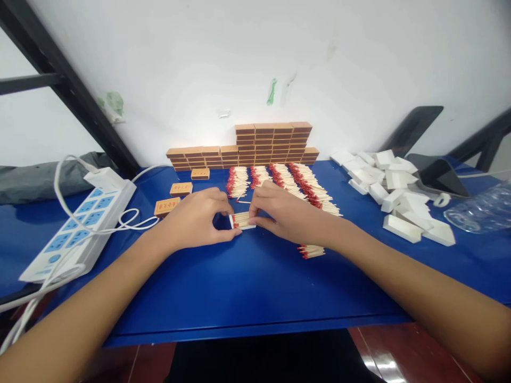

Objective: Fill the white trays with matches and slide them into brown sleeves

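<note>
A small white matchbox tray (pixel 249 227) filled with red-tipped matches (pixel 240 218) is between my hands, just above or on the blue table. My left hand (pixel 202 218) grips the tray's left end between thumb and fingers. At the right end, the thumb and fingers of my right hand (pixel 279 213) pinch the tray or the match ends; which one, I cannot tell. One loose match (pixel 243 201) lies just behind the tray. Several rows of loose matches (pixel 238 181) spread behind my right hand, and a small bunch of matches (pixel 312 251) shows below its wrist.
Closed matchboxes (pixel 273 143) are stacked along the wall, with three separate matchboxes (pixel 181 189) at the left. A heap of white trays (pixel 403 186) lies right, near a clear plastic bottle (pixel 483 210). A power strip (pixel 85 226) with white cables stands left on the blue table (pixel 239 298).
</note>
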Available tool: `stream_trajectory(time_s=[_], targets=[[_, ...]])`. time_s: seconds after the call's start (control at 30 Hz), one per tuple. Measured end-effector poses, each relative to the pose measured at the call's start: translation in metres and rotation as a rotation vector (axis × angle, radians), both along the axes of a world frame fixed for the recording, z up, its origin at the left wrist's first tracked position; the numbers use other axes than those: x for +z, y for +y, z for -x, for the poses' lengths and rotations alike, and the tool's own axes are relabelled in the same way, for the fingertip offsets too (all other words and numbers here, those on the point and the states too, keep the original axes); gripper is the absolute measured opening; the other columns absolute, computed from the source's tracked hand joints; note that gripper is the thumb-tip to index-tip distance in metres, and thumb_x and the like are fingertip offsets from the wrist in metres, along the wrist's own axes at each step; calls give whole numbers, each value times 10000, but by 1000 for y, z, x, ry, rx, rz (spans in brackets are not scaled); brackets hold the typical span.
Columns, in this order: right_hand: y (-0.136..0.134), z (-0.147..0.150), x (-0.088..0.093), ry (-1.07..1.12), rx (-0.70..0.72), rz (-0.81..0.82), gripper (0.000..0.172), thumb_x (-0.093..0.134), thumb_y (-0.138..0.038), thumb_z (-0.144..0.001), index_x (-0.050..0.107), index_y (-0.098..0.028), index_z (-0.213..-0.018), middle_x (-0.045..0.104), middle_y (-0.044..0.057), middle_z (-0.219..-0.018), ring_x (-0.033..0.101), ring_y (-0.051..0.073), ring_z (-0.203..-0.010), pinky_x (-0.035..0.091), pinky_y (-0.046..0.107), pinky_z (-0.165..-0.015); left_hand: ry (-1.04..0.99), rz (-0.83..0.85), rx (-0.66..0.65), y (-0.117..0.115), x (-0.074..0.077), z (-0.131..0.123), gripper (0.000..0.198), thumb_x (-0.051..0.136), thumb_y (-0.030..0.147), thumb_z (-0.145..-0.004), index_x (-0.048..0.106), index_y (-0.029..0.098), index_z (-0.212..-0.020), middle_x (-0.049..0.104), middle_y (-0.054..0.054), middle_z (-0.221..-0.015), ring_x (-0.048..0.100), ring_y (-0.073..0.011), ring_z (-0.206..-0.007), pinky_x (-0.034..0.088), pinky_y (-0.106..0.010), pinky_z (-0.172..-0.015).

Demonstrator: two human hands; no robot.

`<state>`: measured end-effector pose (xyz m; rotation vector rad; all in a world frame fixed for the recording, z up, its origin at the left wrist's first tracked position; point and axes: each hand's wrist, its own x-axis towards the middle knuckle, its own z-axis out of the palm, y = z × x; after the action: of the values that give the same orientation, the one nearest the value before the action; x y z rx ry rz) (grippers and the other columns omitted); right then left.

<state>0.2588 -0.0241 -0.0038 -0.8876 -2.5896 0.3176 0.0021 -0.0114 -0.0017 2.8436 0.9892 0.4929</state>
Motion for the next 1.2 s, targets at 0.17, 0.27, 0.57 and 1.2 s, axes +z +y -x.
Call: stream_trajectory(time_s=[0.17, 0.27, 0.57, 1.2], targets=[[-1, 1, 0, 19, 0, 36, 96, 644, -115, -983, 696, -182, -938, 669, 97, -1002, 582, 263, -1031, 490, 419, -922, -6, 5, 1, 1, 0, 0, 301, 771, 493, -913, 817, 199, -957, 708, -48, -893, 673, -233, -898, 494, -364, -777], [-1, 1, -1, 36, -6, 66, 83, 654, -122, -978, 698, -181, -940, 670, 91, -1005, 580, 261, -1045, 494, 415, -924, -14, 0, -1, 0, 0, 0, 291, 780, 480, -905, 813, 195, -954, 711, -51, -898, 673, -232, -894, 495, -362, -778], [0, 0, -4, 79, 17, 71, 100, 644, -102, -969, 682, -184, -927, 662, 79, -977, 577, 243, -1010, 497, 401, -905, -10, 4, -5, 1, 0, 0, 292, 777, 487, -911, 812, 201, -953, 696, -43, -888, 666, -228, -892, 490, -363, -774], [7, 0, -11, 18, -20, -56, 100, 602, -203, -1056, 658, -166, -982, 632, 124, -1070, 554, 270, -1030, 477, 422, -917, -3, 7, -5, 0, 1, 0, 297, 769, 489, -911, 814, 199, -955, 715, -56, -899, 674, -236, -898, 506, -367, -787]])
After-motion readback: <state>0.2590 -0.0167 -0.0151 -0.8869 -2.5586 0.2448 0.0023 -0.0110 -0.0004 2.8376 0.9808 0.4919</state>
